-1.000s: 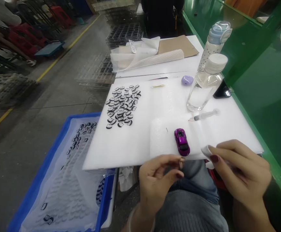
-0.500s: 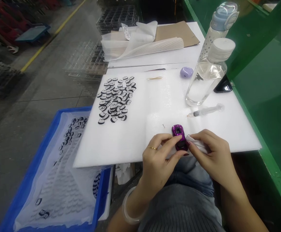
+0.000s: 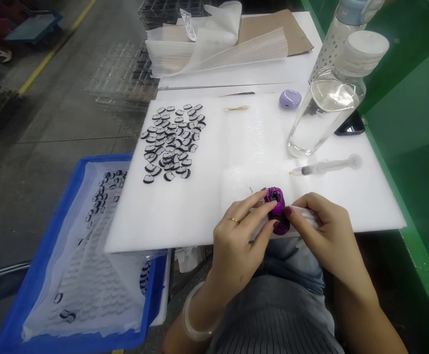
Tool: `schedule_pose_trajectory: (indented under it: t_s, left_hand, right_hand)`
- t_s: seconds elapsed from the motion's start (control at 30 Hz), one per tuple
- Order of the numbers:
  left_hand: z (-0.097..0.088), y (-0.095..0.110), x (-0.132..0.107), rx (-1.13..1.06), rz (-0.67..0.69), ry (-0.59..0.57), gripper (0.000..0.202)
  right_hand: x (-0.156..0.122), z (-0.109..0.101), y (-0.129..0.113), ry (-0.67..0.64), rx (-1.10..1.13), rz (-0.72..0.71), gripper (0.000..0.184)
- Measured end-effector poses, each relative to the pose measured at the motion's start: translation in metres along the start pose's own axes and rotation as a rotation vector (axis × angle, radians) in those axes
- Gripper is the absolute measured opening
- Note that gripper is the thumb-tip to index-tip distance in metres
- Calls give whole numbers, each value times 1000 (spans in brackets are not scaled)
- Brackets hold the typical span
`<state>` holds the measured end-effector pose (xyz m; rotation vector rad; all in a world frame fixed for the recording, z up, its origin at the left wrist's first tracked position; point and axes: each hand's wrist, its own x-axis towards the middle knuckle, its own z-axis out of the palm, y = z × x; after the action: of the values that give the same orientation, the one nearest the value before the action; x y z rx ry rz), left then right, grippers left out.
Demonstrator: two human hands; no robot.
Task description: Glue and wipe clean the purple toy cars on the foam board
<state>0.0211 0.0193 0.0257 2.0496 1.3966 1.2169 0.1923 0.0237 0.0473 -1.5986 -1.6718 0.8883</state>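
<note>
A: Purple toy car (image 3: 278, 210): location?
B: On the white foam board (image 3: 199, 216), at its near edge, right of its middle. Whether it is lifted clear of the board, I cannot tell. Entries follow, left to right.
A: Item one.
B: Blue crate (image 3: 33, 275), left of the board and lower. It has a white lining and a few small parts inside.
A: Item two.
B: Heap of black-and-white parts (image 3: 172, 142), on the board's left half. No hand on it.
A: Item three.
B: Left hand (image 3: 236, 241), over the board's near edge. Forefinger and thumb pinch the car's left side.
A: Item four.
B: Right hand (image 3: 325, 231), at the same edge. Its fingers are closed on a folded white wipe (image 3: 307, 215), with the thumb tip against the car's right side.
A: Item five.
B: Syringe (image 3: 325, 167) and clear bottle (image 3: 325, 113), on the board's right half. Neither is touched.
A: Change against the earlier entries?
B: A second ago the car lay alone on the board. Both hands were off its near edge, the left empty and the wipe already in the right. Half a second ago both hands had reached the car. Now it is gripped from both sides, so handling has begun.
</note>
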Motion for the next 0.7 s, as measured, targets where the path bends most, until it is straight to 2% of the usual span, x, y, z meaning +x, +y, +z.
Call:
schedule_pose_trajectory:
  t_s: [0.13,0.27,0.43,0.53,0.7]
  left_hand:
    - [1,-1,0,0,2,9,24]
    - [2,-2,0,-5,2,14,24]
    - [1,-4,-1,-9,4,5,25]
    - [1,-5,-2,-4,8,7,25]
    - [1,-2,0,-9,-11,-4,23]
  right_hand:
    - [1,6,-2,38,-44,-29,24]
    - [0,4,3,58,-59,-118,21]
    - [0,-8,14,-134,73,-151,12]
    - [1,-10,16,-112,50,-165,5]
    - [4,-7,9,-128,54,-110,8]
